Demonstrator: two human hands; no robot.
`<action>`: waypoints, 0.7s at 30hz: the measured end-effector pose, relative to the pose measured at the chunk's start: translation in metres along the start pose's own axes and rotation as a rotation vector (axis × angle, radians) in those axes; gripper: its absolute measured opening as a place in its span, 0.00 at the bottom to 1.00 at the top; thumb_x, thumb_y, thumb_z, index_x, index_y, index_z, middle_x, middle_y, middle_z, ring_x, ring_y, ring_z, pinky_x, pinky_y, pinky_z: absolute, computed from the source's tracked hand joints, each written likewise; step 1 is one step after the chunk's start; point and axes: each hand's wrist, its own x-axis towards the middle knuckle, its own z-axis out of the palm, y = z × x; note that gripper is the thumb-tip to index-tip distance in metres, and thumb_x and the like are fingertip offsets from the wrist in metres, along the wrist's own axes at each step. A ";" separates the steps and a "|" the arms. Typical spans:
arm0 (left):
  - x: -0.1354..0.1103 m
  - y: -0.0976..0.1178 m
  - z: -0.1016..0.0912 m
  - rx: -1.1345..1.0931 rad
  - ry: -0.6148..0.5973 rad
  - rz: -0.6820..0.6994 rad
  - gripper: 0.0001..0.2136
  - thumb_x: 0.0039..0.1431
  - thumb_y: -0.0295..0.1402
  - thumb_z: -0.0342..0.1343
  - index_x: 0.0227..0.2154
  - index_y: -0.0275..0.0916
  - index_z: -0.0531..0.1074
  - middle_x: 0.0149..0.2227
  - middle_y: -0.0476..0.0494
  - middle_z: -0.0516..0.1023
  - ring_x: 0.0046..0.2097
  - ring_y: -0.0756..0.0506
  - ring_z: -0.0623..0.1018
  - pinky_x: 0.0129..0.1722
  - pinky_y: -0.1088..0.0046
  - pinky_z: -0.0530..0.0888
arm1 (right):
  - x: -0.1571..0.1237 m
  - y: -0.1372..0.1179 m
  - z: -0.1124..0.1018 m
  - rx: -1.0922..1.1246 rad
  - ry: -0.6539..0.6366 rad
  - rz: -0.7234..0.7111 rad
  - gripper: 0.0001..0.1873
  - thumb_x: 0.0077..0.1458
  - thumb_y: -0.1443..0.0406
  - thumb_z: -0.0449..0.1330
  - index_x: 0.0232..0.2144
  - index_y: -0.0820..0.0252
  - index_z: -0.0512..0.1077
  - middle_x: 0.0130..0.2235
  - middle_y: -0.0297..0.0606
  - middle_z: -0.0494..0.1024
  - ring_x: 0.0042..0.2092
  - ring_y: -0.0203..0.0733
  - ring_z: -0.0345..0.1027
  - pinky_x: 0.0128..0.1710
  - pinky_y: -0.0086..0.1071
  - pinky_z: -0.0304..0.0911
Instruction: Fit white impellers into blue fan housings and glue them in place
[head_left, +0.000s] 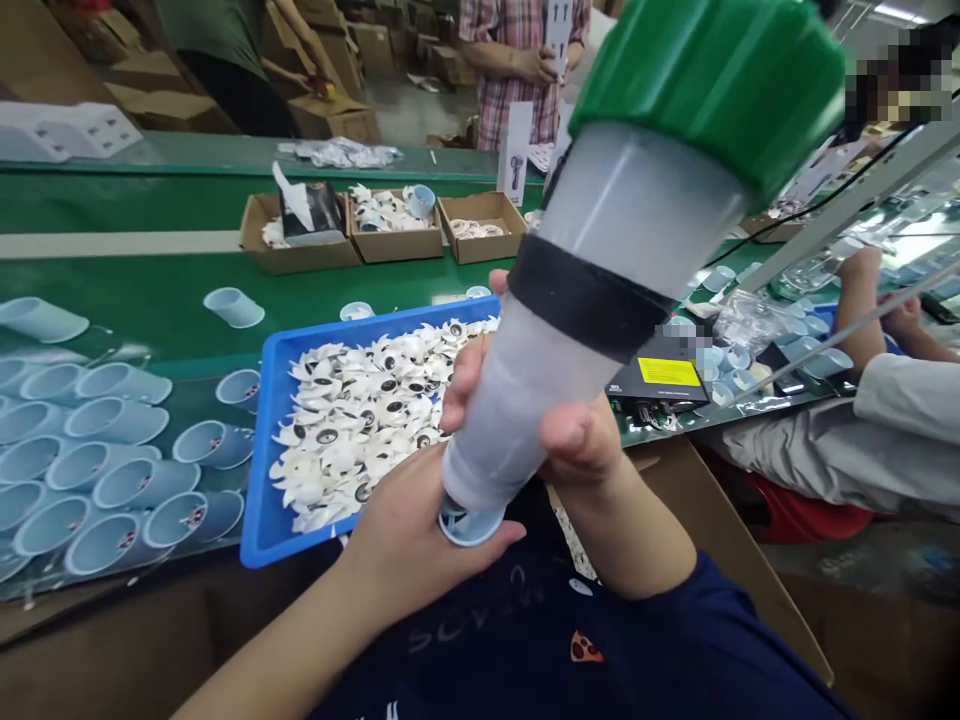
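left to right: pale blue cups (116, 440) lie on their sides on a green conveyor (150, 330). a blue tray (259, 450) heaped with white parts (360, 420) sits at the conveyor's near edge. left hand (409, 540) is closed around a blue cup (469, 527) at the foot of a frosted tube (637, 210), which has a green cap (705, 90) and a black band (585, 295). right hand (544, 420) grips the tube lower down, fingers (469, 380) curled tight around it, thumb opposite. the tube tilts up just right of the tray. farther right: a black box (658, 380) with a yellow label, and a co-worker's sleeve (907, 400).
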 end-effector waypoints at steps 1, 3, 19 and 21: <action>0.000 0.001 0.000 -0.008 -0.002 -0.006 0.17 0.46 0.34 0.73 0.34 0.41 0.71 0.31 0.50 0.79 0.31 0.43 0.80 0.27 0.69 0.74 | -0.002 -0.001 0.002 -0.013 0.017 0.002 0.26 0.44 0.47 0.73 0.38 0.55 0.76 0.39 0.37 0.77 0.37 0.42 0.75 0.38 0.37 0.75; -0.001 0.001 -0.001 -0.033 -0.011 -0.015 0.16 0.46 0.33 0.72 0.32 0.41 0.70 0.30 0.50 0.79 0.31 0.43 0.80 0.27 0.70 0.74 | -0.005 -0.002 0.004 -0.032 0.032 0.017 0.26 0.44 0.47 0.73 0.40 0.55 0.75 0.40 0.38 0.78 0.38 0.43 0.76 0.39 0.39 0.76; -0.028 -0.043 -0.025 -0.050 -0.203 -0.337 0.30 0.45 0.45 0.72 0.52 0.46 0.75 0.45 0.46 0.85 0.43 0.37 0.85 0.38 0.64 0.81 | -0.021 -0.007 -0.047 -0.258 0.399 -0.104 0.39 0.49 0.41 0.65 0.58 0.48 0.67 0.40 0.35 0.77 0.35 0.40 0.76 0.38 0.40 0.76; -0.049 -0.075 -0.023 -0.033 0.047 -0.361 0.23 0.50 0.44 0.69 0.48 0.44 0.75 0.43 0.44 0.84 0.44 0.38 0.84 0.42 0.64 0.81 | -0.035 -0.009 -0.071 -0.450 0.516 -0.168 0.34 0.54 0.42 0.60 0.60 0.44 0.66 0.43 0.35 0.77 0.37 0.42 0.77 0.39 0.42 0.76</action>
